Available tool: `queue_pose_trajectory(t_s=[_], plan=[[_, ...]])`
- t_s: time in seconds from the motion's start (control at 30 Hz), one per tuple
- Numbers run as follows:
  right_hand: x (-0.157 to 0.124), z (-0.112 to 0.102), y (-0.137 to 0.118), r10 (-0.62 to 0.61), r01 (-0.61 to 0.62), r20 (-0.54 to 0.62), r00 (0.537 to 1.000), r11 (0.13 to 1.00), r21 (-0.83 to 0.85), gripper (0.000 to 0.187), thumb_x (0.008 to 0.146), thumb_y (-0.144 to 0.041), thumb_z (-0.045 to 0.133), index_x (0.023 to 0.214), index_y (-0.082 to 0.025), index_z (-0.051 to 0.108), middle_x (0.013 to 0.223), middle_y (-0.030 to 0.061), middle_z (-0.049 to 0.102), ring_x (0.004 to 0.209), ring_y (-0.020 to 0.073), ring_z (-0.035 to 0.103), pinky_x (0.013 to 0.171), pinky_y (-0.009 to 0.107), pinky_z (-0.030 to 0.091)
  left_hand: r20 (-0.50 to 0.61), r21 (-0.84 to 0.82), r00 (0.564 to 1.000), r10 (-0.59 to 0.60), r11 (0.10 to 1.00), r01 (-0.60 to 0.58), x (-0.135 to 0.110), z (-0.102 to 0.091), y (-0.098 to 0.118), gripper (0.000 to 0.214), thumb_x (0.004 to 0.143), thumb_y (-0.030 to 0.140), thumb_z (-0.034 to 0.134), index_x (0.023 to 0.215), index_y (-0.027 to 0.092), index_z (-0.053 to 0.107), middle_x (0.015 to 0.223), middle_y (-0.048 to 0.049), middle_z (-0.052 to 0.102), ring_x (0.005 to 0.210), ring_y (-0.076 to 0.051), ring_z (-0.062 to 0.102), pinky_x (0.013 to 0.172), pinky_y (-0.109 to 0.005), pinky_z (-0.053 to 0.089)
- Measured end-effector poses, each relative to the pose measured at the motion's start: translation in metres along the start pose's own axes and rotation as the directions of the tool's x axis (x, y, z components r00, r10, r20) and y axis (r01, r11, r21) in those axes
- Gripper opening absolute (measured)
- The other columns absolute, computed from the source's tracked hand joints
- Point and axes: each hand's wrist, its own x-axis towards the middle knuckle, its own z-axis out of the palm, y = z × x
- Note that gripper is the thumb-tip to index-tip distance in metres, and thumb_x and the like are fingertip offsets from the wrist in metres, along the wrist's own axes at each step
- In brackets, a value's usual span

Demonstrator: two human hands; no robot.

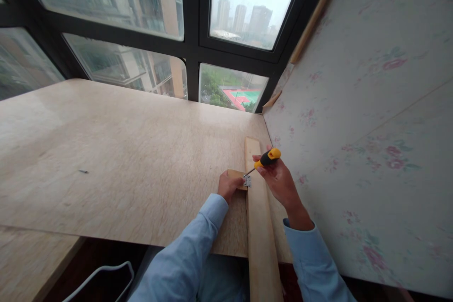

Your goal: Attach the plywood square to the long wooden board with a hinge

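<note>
A yellow and black screwdriver point(268, 157) is gripped in my right hand point(281, 181), its shaft slanting down and left. The tip meets a small metal hinge point(247, 180), or is very close to it. That hinge lies across the joint between a long wooden plank point(260, 217) and a short wood piece point(235, 173). Closed over the short piece, my left hand point(228, 186) holds it against the plank, with the thumb at the hinge's left edge. Whether a screw sits under the tip is too small to tell.
A small screw point(83, 171) lies on the marble-like sill point(141, 151) to the left. The plank reaches past the sill's front edge towards me. Floral-papered wall point(371, 151) stands close on the right. Dark-framed windows point(193, 47) rise behind, and a white cable point(106, 269) hangs below left.
</note>
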Motion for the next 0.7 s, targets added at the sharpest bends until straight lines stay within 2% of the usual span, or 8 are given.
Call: queue_pose_trajectory(t_s=[0.1, 0.2, 0.27, 0.4, 0.5, 0.57, 0.63, 0.7], plan=[[0.004, 0.003, -0.007, -0.007, -0.039, -0.159, 0.987, 0.957, -0.287, 0.065, 0.075, -0.055, 0.072, 0.128, -0.021, 0.055, 0.098, 0.0091, 0.072, 0.084, 0.0251, 0.065, 0.086, 0.045, 0.053, 0.000, -0.005, 1.000, -0.006, 1.000, 0.006, 0.000, 0.000, 0.000, 0.031, 0.049, 0.009, 0.076, 0.077, 0.015, 0.062, 0.068, 0.0007, 0.070, 0.064, -0.017, 0.066, 0.060, -0.026, 0.053], [0.008, 0.006, -0.003, -0.057, -0.057, -0.250, 0.967, 0.902, -0.428, 0.067, 0.070, -0.062, 0.074, 0.119, -0.019, 0.060, 0.091, 0.0086, 0.069, 0.081, 0.0257, 0.061, 0.080, 0.044, 0.053, 0.001, -0.014, 1.000, -0.010, 1.000, 0.010, 0.001, 0.000, 0.000, 0.032, 0.049, 0.008, 0.076, 0.077, 0.015, 0.062, 0.068, 0.0011, 0.070, 0.063, -0.016, 0.066, 0.060, -0.025, 0.053], [0.009, 0.006, 0.003, -0.056, -0.023, -0.204, 0.977, 0.930, -0.367, 0.064, 0.074, -0.061, 0.070, 0.121, -0.020, 0.057, 0.103, 0.0101, 0.067, 0.087, 0.0252, 0.063, 0.082, 0.043, 0.053, 0.004, -0.022, 1.000, -0.009, 1.000, 0.009, 0.001, 0.000, -0.001, 0.032, 0.049, 0.008, 0.076, 0.077, 0.015, 0.061, 0.067, 0.0012, 0.070, 0.062, -0.016, 0.065, 0.060, -0.025, 0.052], [0.003, 0.004, 0.011, -0.030, 0.030, 0.012, 0.999, 0.998, -0.059, 0.054, 0.086, -0.050, 0.062, 0.132, -0.028, 0.044, 0.134, 0.0109, 0.057, 0.111, 0.0224, 0.062, 0.097, 0.043, 0.050, 0.020, -0.034, 1.000, 0.002, 0.999, -0.001, 0.003, -0.001, -0.003, 0.032, 0.049, 0.008, 0.076, 0.077, 0.014, 0.062, 0.069, 0.0005, 0.071, 0.062, -0.016, 0.066, 0.060, -0.025, 0.053], [0.000, 0.003, 0.008, -0.062, 0.059, 0.057, 0.996, 0.997, 0.056, 0.057, 0.090, -0.044, 0.059, 0.139, -0.031, 0.034, 0.136, 0.0095, 0.058, 0.124, 0.0217, 0.057, 0.107, 0.045, 0.044, 0.017, -0.033, 1.000, 0.006, 0.999, -0.006, 0.004, -0.001, -0.005, 0.034, 0.048, 0.009, 0.077, 0.078, 0.014, 0.062, 0.069, -0.0002, 0.071, 0.064, -0.018, 0.067, 0.060, -0.027, 0.054], [0.001, 0.004, 0.004, -0.057, 0.056, 0.032, 0.998, 0.998, 0.008, 0.060, 0.089, -0.046, 0.060, 0.141, -0.029, 0.034, 0.126, 0.0096, 0.065, 0.118, 0.0235, 0.062, 0.103, 0.047, 0.048, 0.010, -0.018, 1.000, 0.006, 1.000, -0.005, 0.005, -0.001, -0.005, 0.034, 0.048, 0.010, 0.077, 0.078, 0.014, 0.063, 0.069, 0.0000, 0.070, 0.065, -0.018, 0.067, 0.060, -0.027, 0.053], [0.004, 0.005, -0.001, -0.042, 0.034, -0.052, 0.998, 0.987, -0.156, 0.061, 0.084, -0.050, 0.065, 0.136, -0.025, 0.043, 0.111, 0.0098, 0.071, 0.101, 0.0264, 0.068, 0.094, 0.049, 0.053, 0.003, 0.005, 1.000, 0.003, 1.000, -0.003, 0.004, -0.001, -0.004, 0.033, 0.048, 0.011, 0.077, 0.078, 0.014, 0.063, 0.068, 0.0005, 0.070, 0.064, -0.018, 0.067, 0.060, -0.026, 0.053], [0.007, 0.008, -0.003, -0.065, 0.004, -0.168, 0.984, 0.941, -0.339, 0.066, 0.077, -0.057, 0.070, 0.130, -0.021, 0.051, 0.099, 0.0100, 0.072, 0.087, 0.0279, 0.068, 0.085, 0.050, 0.055, -0.005, 0.023, 1.000, -0.001, 1.000, 0.001, 0.004, -0.001, -0.003, 0.034, 0.048, 0.012, 0.077, 0.078, 0.014, 0.063, 0.067, 0.0011, 0.069, 0.063, -0.017, 0.066, 0.059, -0.026, 0.052]])
